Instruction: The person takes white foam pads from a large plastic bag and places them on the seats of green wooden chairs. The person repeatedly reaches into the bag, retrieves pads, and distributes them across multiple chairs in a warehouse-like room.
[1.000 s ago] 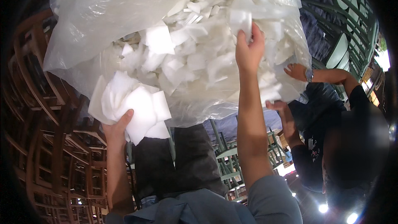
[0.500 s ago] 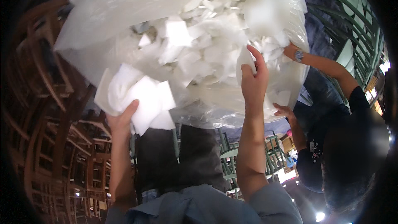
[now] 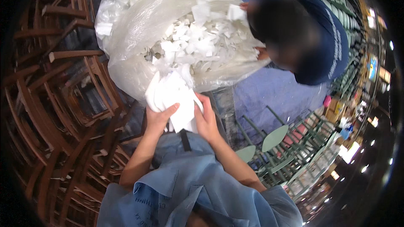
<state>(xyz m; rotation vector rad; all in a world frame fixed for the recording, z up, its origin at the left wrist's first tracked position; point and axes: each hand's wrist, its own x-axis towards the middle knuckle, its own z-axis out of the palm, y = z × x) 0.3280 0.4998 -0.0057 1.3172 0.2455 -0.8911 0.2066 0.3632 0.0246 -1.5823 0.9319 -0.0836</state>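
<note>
A bundle of white foam sheets (image 3: 179,105) is held close in front of my body, at the near rim of a big clear plastic bag (image 3: 130,63). My left hand (image 3: 159,120) grips its left side, thumb across the front sheet. On the right side of the same bundle, my right hand (image 3: 206,120) has its fingers curled round the edge. Loose white foam scraps (image 3: 198,42) fill the open bag just beyond the bundle.
A co-worker in a dark shirt (image 3: 328,38) leans over the bag's right side, with a white piece (image 3: 236,12) at one hand. Brown wooden chair frames (image 3: 50,117) crowd the left. Green chairs (image 3: 275,138) stand at the lower right, near a blue floor sheet (image 3: 269,96).
My right hand has come back from over the bag to the bundle, which both hands now hold nearer my body. My view has shifted, and the co-worker leans further over the bag.
</note>
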